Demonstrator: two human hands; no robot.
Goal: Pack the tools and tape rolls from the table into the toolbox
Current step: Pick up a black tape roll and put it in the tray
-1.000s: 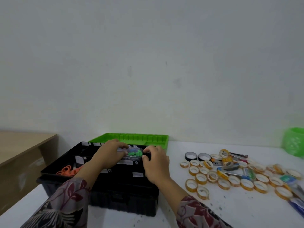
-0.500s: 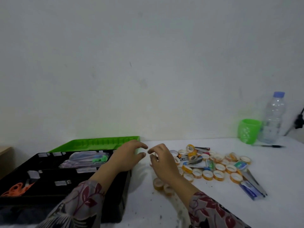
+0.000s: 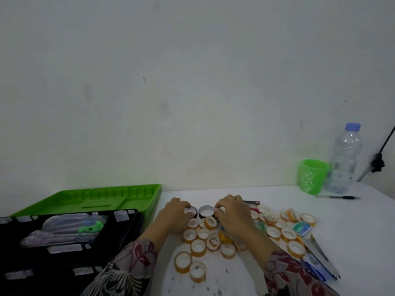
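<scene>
Head view: looking down past the flowery sleeves, both hands were out over the tape pile on the table [image 3: 361, 236], right of the toolbox [image 3: 132, 223].
What changed: a second back both hands were inside the toolbox fussing with the bagged tools [image 3: 64, 229]. Half a second back they were crossing over. Now they'd landed on the two black rolls at the pile's far edge.
What that means: the bag looked parked in the box's back compartment, so I'd guess tape rolls were next. Nearly everything else sat out on the table, so a long way to go.
Left hand [image 3: 174, 216]: fingers curled round the left black roll [image 3: 191, 210]. Looked like a proper grip, with the roll down on the table as far as I could see.
Right hand [image 3: 234, 216]: fingertips bunched against the right black roll [image 3: 206, 211]. Couldn't tell if it had hold of that, of something small and orange beneath, or of nothing.
Yellow tape rolls [image 3: 197, 247]: heaped loose between and under the wrists, touching each other.
Loose tools [image 3: 316, 255]: at the pile's right edge, too blurry to name.
Hidden: the right hand covered the pile's middle, and the toolbox's near-left part ran out of frame, too dark to read.
Not part of it: green tray [image 3: 96, 199] behind the box, green cup [image 3: 313, 176], bottle [image 3: 344, 161], pen [image 3: 342, 197].
</scene>
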